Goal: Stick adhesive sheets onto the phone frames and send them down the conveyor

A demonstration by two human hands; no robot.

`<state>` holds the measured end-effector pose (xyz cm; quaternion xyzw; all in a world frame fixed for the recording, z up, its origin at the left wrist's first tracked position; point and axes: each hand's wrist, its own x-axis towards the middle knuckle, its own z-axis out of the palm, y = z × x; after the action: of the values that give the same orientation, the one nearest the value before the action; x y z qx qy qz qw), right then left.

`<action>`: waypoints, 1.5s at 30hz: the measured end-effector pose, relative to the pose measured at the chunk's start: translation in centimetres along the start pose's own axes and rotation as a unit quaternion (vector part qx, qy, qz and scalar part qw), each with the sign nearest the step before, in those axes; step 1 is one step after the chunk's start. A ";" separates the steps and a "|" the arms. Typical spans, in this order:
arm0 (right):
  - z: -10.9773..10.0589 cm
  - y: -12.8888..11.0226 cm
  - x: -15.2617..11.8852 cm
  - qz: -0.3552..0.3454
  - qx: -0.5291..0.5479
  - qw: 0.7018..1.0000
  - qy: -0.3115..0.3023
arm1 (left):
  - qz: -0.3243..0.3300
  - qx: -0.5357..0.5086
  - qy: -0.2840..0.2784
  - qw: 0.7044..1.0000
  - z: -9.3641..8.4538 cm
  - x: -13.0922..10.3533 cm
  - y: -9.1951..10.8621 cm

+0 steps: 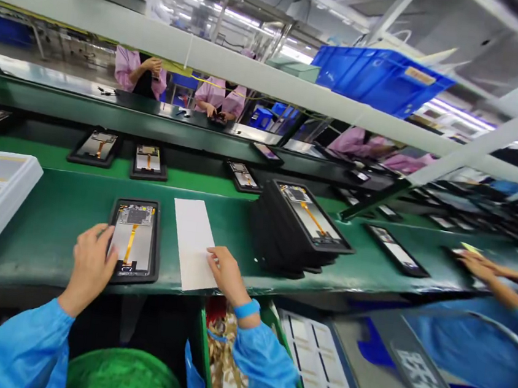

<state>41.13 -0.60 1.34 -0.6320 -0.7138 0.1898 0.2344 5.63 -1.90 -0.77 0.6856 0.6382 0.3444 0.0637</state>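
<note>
An opened tablet (145, 247) lies on the green bench, with its circuit board, silver battery and orange ribbon cable exposed in a black frame. At its left edge is my left hand (92, 263), open, with thumb and fingers apart and the fingertips touching the frame. To the right of this tablet lies a blank white sheet (193, 242). My right hand (227, 271), with a blue wristband, pinches the sheet's right edge; the thumb's underside is hidden. Farther right stands a stack of similar tablets (301, 229), the top one showing its inside.
White foam trays (2, 210) stand at the left. Behind the bench, a green conveyor (187, 174) carries several opened tablets. Below are a green round bin (123, 377) and a box of peeled strips (225, 363). A co-worker's hands (483, 267) work at the right; a blue crate (377, 77) sits overhead.
</note>
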 end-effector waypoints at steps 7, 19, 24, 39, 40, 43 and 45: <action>2.2 0.5 3.3 0.045 -0.054 0.997 -0.032 | 0.291 -0.008 -0.211 0.933 6.3 0.0 9.7; 2.9 0.8 2.4 0.058 -0.033 0.998 -0.009 | 0.296 0.036 -0.223 0.928 8.6 -0.2 9.7; 3.0 0.6 2.1 0.052 -0.027 0.998 0.000 | 0.295 0.031 -0.221 0.929 8.7 -0.2 9.7; -1.4 -6.1 2.5 -0.046 0.165 0.981 0.092 | 0.278 -0.011 -0.233 0.932 7.8 0.4 10.4; -1.0 -7.3 3.5 -0.048 0.200 0.977 0.062 | 0.278 -0.019 -0.223 0.934 7.2 0.4 10.3; 2.0 -10.3 7.0 -0.054 0.262 0.963 -0.018 | 0.267 -0.029 -0.186 0.945 4.3 0.4 8.6; 5.0 -11.7 9.4 -0.065 0.260 0.962 -0.051 | 0.237 -0.017 -0.163 0.958 2.0 0.5 6.3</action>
<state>27.91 7.33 4.74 -0.4911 -0.6900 0.3854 0.3663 11.97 -1.85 1.28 0.8628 0.4323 0.2441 0.0952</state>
